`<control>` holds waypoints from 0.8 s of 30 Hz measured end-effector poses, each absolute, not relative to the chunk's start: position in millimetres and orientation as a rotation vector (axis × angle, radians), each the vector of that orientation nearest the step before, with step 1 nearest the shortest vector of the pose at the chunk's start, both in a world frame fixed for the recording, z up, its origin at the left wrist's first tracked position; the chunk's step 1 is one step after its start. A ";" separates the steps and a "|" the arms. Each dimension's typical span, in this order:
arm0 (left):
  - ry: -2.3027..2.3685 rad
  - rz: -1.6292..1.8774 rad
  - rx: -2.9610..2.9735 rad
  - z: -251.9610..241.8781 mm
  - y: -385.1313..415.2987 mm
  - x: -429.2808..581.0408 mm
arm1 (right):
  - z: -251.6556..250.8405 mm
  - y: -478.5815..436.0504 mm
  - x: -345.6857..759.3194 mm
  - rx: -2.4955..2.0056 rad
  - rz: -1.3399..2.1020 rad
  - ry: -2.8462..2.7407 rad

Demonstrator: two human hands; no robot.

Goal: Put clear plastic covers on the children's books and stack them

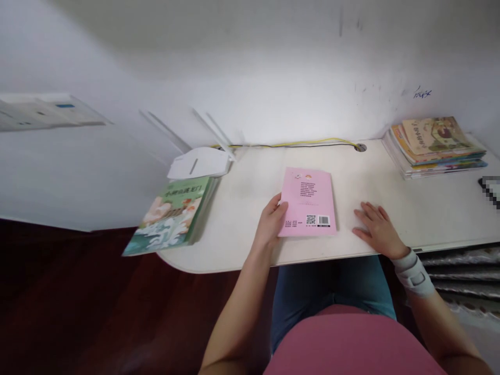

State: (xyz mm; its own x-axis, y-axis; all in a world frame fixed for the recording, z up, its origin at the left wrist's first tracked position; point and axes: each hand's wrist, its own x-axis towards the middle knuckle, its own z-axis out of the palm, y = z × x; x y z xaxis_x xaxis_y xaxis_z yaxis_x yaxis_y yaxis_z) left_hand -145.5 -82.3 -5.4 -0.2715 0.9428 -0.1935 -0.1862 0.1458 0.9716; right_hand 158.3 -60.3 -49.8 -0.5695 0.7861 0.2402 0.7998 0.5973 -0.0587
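A pink book (308,200) is in front of me over the white desk, its back cover with a barcode and QR code facing up. My left hand (273,219) grips the book's left edge, thumb on the cover and fingers underneath. To the right of the book, my right hand (377,229) rests on the desktop with its fingers spread, holding nothing. A light wrist brace (414,273) wraps the right wrist.
A stack of green-covered picture books (172,213) overhangs the desk's (246,192) left end. Behind it stands a white router (200,163) with antennas. Yellow and black cables (292,144) run along the wall to a hole. Another book stack (437,146) sits at the right.
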 end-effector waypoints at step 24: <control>2.302 0.750 1.780 -34.7 -100.3 -148.5 | -26.4 -94.5 85.0 -0.903 0.108 -2.700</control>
